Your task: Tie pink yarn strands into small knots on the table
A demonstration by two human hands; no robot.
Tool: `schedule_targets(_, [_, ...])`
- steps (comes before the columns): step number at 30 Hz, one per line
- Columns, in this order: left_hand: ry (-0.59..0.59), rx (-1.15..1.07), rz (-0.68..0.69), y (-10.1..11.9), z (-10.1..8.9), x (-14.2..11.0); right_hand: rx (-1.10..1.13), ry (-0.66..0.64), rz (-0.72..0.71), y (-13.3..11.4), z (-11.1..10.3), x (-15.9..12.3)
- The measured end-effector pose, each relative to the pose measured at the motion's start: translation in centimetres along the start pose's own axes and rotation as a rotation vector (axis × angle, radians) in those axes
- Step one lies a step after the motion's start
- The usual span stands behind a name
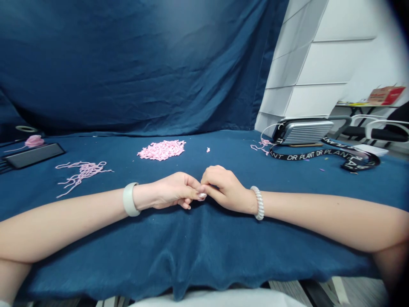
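My left hand [174, 191] and my right hand [223, 187] rest on the blue cloth-covered table [204, 247], fingertips meeting at the centre. Both hands have their fingers curled and pinched together; whatever lies between them is too small or hidden to name. A pale band sits on my left wrist and a white beaded bracelet on my right wrist. Beyond the hands lies a heap of small pink pieces [162, 149], with one stray pink bit [208, 149] to its right. A bunch of pink strands [81, 171] lies to the left.
A black tray [32, 155] and a pink rosette [33, 140] sit at the far left. A small silver case [303, 131] with a black printed strap [322, 153] stands at the right. A blue backdrop hangs behind; chairs and a desk show far right.
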State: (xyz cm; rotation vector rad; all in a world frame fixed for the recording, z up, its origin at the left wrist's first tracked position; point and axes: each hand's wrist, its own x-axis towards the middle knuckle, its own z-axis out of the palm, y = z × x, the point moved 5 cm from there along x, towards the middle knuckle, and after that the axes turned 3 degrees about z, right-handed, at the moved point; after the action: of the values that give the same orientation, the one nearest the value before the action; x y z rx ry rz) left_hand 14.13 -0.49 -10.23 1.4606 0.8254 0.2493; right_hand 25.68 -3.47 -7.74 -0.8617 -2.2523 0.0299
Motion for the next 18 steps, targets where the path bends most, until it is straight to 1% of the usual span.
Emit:
schedule_targets(4, [0.032,0.079,0.027,-0.2,0.1,0.0,0.028,-0.047,-0.047,-0.3,0.4,0.0])
schedule_targets(7, [0.071,0.137,0.061,-0.1,0.3,-0.1,0.078,-0.109,-0.008,-0.4,0.7,0.2])
schedule_targets(11, [0.093,0.145,0.102,-0.1,0.6,-0.3,0.208,-0.159,0.154,-0.1,0.7,0.3])
schedule_targets(14, [0.128,0.108,0.147,0.0,0.6,-0.4,0.326,-0.152,0.301,0.4,0.7,0.3])
schedule_targets(18, [0.170,0.070,0.192,0.0,0.7,-0.6,0.420,-0.128,0.456,1.5,0.7,0.3])
